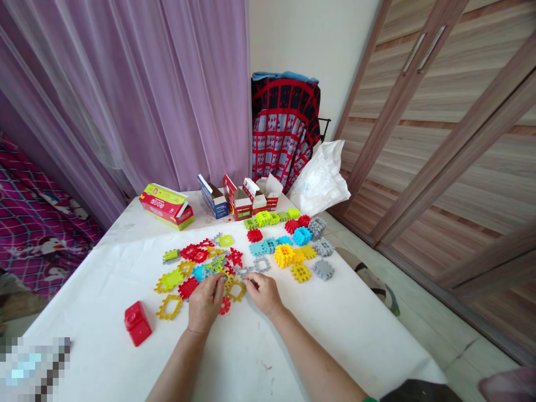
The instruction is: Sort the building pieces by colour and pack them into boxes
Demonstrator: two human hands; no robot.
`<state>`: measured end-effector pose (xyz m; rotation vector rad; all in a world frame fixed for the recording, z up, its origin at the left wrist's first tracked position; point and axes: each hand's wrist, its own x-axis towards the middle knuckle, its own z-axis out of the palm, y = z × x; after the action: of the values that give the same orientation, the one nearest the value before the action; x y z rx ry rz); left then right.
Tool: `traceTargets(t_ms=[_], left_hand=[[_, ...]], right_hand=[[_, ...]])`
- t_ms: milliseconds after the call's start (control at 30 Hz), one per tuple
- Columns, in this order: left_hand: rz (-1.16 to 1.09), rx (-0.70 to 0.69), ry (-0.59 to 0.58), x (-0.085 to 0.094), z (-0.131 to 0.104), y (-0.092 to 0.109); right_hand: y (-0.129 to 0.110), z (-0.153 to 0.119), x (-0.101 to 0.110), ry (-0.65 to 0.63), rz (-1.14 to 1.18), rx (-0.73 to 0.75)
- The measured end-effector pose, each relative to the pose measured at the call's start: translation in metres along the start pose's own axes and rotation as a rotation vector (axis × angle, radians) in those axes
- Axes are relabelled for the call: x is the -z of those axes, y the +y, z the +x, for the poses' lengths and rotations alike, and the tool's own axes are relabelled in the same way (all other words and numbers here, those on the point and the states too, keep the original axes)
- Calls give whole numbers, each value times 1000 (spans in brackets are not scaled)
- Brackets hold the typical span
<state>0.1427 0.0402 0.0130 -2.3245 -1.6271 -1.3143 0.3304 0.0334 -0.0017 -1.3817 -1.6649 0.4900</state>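
My left hand (204, 302) is over the near side of a loose pile of plastic interlocking pieces, its fingers pinched together. Whatever they hold is hidden or too small to name. To its right, my right hand (264, 295) has thumb and forefinger closed at the edge of the pile; what lies between them I cannot make out. Between the hands is a yellow frame piece (229, 297), with a red round piece (225, 305) just below. A red flat piece (188, 287) lies beside my left hand. A grey frame piece (262, 264) lies beyond my right hand.
Sorted stacks of yellow pieces (284, 255), blue pieces (302, 236), grey pieces (324, 269) and green pieces (263, 218) stand right. Several open boxes (238, 204) and a white plastic bag (321, 177) line the back. A red block (138, 324) sits left on the white-covered table (268, 352).
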Motion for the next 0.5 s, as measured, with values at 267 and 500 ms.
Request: traceTargets(t_ms=[267, 500], left_hand=[[92, -102, -20, 6, -14, 0], [114, -274, -168, 19, -20, 10]], right_hand=[[-4, -2, 3, -33, -67, 1], [-5, -4, 5, -72, -165, 29]])
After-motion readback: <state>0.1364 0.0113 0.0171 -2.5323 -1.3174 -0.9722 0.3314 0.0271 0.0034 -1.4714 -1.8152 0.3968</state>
